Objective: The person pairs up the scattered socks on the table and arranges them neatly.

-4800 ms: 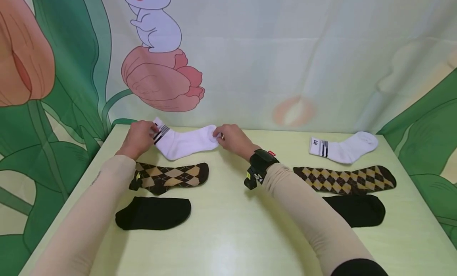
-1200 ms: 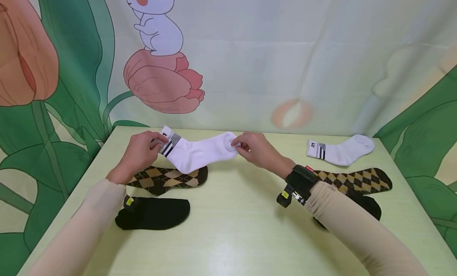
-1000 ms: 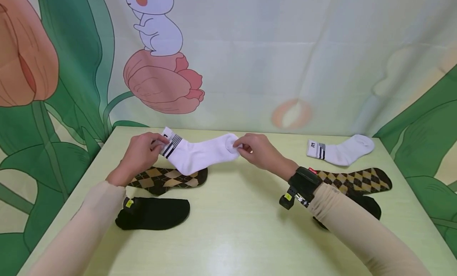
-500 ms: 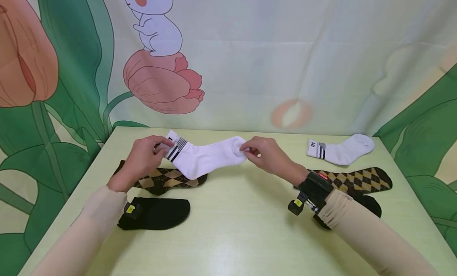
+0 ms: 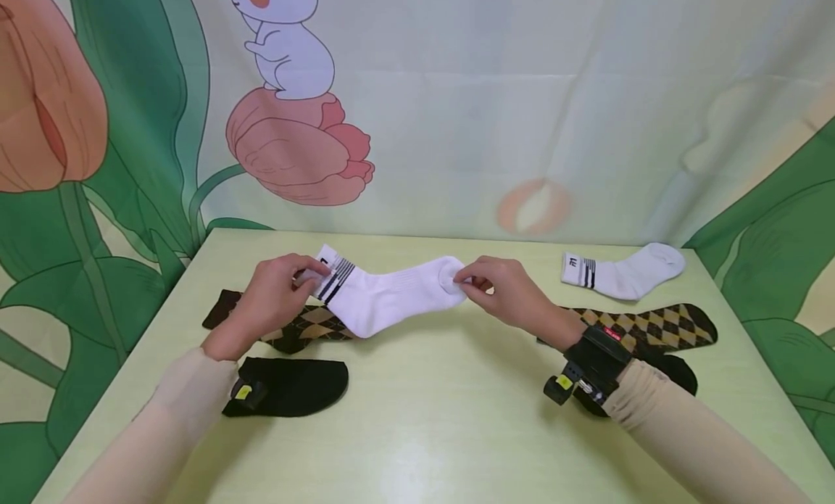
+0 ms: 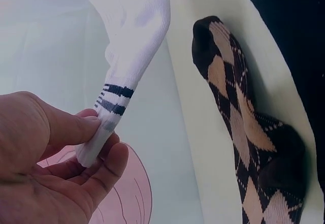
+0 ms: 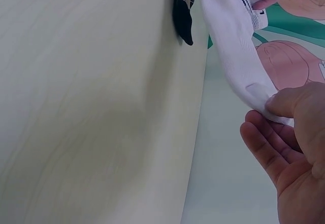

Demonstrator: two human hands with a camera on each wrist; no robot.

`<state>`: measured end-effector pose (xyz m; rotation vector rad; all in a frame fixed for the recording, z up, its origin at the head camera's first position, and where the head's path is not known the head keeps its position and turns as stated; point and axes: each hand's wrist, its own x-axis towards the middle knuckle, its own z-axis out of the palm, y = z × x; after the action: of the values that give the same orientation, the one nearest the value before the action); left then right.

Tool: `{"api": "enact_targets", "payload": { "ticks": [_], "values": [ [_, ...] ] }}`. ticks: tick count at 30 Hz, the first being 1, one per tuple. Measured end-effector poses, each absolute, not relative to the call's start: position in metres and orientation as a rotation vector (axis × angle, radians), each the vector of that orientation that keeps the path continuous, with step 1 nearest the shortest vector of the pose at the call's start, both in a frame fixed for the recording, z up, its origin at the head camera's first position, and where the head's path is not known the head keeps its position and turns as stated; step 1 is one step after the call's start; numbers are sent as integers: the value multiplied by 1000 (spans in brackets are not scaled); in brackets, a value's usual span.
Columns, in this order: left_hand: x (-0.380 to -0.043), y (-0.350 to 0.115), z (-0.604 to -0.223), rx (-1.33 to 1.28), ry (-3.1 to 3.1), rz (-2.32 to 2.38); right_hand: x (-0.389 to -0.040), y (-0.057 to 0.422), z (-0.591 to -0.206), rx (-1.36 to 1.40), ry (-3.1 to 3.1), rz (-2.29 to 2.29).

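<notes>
A white sock (image 5: pixel 391 294) with dark stripes at its cuff is stretched between my two hands, raised off the table. My left hand (image 5: pixel 280 290) pinches the striped cuff; in the left wrist view the thumb presses the cuff against the fingers. At the toe end, my right hand (image 5: pixel 512 290) pinches the sock between thumb and fingers. Beneath the held sock and the left hand lies a brown argyle sock (image 5: pixel 306 328), partly hidden. Nearer the front is a black sock (image 5: pixel 300 388), its left end partly covered by the left wrist camera.
On the table's right side lie a second white striped sock (image 5: pixel 622 272), another argyle sock (image 5: pixel 672 325) and a black sock (image 5: pixel 678 373) partly hidden by the right forearm. The pale table (image 5: pixel 417 431) meets a printed curtain (image 5: pixel 443 127) at its back edge.
Both hands have lifted the white sock from the back left of the table and carried it rightward and toward me. The other socks have stayed put.
</notes>
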<state>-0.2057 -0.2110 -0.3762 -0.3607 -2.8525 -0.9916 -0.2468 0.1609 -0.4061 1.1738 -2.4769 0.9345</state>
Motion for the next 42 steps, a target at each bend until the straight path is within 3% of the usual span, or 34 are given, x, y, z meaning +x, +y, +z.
{"api": "enact_targets", "payload": {
  "ticks": [42],
  "values": [
    [-177, -165, -395, -614, -2818, -1130, -199, 224, -424, 1026, -2484, 994]
  ]
}}
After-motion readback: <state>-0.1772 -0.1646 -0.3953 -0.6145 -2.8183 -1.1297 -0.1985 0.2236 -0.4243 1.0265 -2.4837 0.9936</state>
